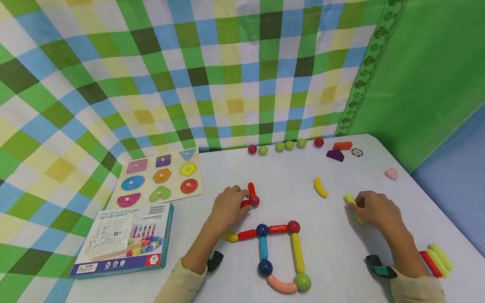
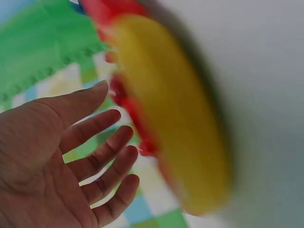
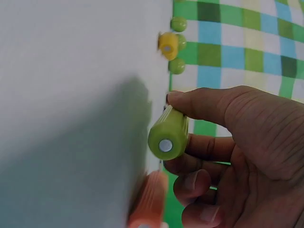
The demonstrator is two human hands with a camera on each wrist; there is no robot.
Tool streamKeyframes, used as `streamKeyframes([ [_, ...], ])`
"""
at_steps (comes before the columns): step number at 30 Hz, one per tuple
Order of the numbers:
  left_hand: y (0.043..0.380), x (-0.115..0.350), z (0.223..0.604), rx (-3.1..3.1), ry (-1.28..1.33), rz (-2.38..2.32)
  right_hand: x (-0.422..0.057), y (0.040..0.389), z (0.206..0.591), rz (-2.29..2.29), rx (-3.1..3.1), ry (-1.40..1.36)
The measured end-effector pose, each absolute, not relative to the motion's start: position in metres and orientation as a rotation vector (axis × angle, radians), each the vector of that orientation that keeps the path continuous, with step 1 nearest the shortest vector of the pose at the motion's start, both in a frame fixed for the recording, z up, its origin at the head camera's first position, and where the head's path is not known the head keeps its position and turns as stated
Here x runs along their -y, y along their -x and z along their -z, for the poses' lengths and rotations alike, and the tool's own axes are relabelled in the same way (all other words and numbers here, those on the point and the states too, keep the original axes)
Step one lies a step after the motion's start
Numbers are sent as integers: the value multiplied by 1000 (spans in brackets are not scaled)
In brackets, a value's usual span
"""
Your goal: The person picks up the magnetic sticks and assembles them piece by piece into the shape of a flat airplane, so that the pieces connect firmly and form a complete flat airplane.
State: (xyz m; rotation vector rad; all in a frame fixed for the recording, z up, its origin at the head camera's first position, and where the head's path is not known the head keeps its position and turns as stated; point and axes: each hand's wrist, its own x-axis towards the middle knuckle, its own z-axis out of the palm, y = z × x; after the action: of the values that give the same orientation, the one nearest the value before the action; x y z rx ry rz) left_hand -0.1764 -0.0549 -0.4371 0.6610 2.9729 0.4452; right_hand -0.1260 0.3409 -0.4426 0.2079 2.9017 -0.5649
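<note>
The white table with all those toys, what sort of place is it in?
Perhaps a play or learning corner: there's a shape puzzle, joined sticks and balls, and a checked cloth hanging behind the table.

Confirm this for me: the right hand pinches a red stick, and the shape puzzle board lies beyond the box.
Not quite: the colour is wrong. The right wrist view shows the right hand pinching a light green stick, not a red one. The shape puzzle board does lie beyond the box.
</note>
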Motion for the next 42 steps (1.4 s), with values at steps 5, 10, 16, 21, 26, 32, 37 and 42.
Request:
streamKeyframes([
  [5,153,31,424,-2890,-956,-417,-333,126,438,607,-2975,-111],
  [10,141,13,436,-2735,-1080,-349,-322,129,439,653,-2957,-54],
  [16,138,8,448,-2726,-1050,-316,-313,130,446,620,-2942,114],
  [21,137,9,450,-2729,-1050,-333,-296,127,448,630,-2951,318],
  [26,137,8,450,-2723,-1051,-350,-275,123,452,650,-2998,504],
  [32,137,8,449,-2715,-1031,-363,-263,121,458,649,-3009,674],
  [37,137,8,446,-2714,-1031,-361,-261,122,461,656,-2986,693],
  [42,136,8,443,-2709,-1030,-361,-258,123,463,652,-2954,659],
])
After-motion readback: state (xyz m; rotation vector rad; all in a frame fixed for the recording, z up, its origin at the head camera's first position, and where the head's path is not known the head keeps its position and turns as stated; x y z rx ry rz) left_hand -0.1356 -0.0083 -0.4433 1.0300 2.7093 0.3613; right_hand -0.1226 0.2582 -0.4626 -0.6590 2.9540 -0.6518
